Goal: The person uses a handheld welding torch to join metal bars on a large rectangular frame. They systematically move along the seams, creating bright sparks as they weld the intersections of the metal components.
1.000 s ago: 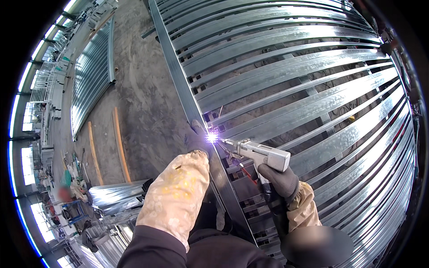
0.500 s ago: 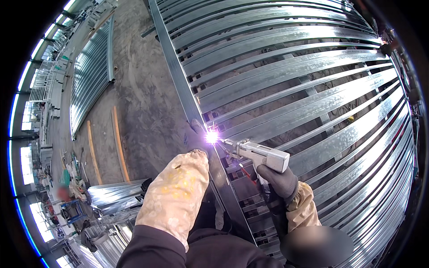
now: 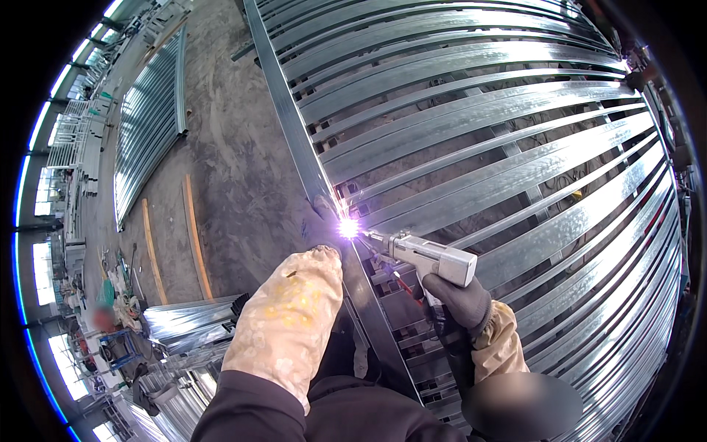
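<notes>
Bright spark (image 3: 348, 227) on a metal beam (image 3: 300, 132)

The spark glows mid-frame, just off the nozzle (image 3: 375, 236) of a welding gun (image 3: 438, 258) right of centre. The gloved right grip (image 3: 462, 300) is wrapped round the gun. The gloved left grip (image 3: 319, 227) lies at the beam, beside the glow; whether its fingers pinch, I cannot tell.
</notes>
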A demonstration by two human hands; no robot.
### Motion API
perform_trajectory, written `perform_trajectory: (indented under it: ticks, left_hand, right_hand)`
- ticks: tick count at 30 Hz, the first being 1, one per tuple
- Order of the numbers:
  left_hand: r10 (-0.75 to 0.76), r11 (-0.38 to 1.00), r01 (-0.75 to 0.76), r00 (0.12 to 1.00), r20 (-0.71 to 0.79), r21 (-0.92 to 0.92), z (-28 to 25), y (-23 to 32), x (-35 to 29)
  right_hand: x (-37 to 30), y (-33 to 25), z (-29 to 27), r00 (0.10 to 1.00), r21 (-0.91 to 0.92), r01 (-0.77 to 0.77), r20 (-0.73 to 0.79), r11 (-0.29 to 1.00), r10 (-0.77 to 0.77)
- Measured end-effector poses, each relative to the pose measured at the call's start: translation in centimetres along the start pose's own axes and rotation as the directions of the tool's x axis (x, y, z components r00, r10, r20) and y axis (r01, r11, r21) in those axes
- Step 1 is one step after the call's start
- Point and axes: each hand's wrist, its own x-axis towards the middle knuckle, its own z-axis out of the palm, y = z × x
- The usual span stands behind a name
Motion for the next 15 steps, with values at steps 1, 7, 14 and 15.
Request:
perform_trajectory:
  ticks: [1,7,14,15]
  left_hand:
    - [-0.023,1.0,0.023,1.0,-0.005,0.009,0.1,-0.3,0.2]
    - [-0.048,0.999,0.047,0.997,-0.061,-0.022,1.5,-2.0,1.3]
    - [0.036,0.997,-0.042,0.996,-0.087,-0.065,2.3,-3.8,2.1]
    - [0.042,0.996,-0.047,0.997,-0.06,-0.073,1.7,-2.0,0.9]
  right_hand:
    - [0.1,0.0,0.1,1.0,-0.026,0.026,0.006,0.999,-0.026]
    - [-0.4,-0.9,0.3,0.997,0.072,-0.078,0.011,0.994,0.078]
    - [-0.5,-0.5,0.3,0.998,0.024,-0.056,0.001,0.998,0.056]
    - [-0.5,0.1,-0.2,0.999,0.008,-0.053,0.004,0.999,0.053]
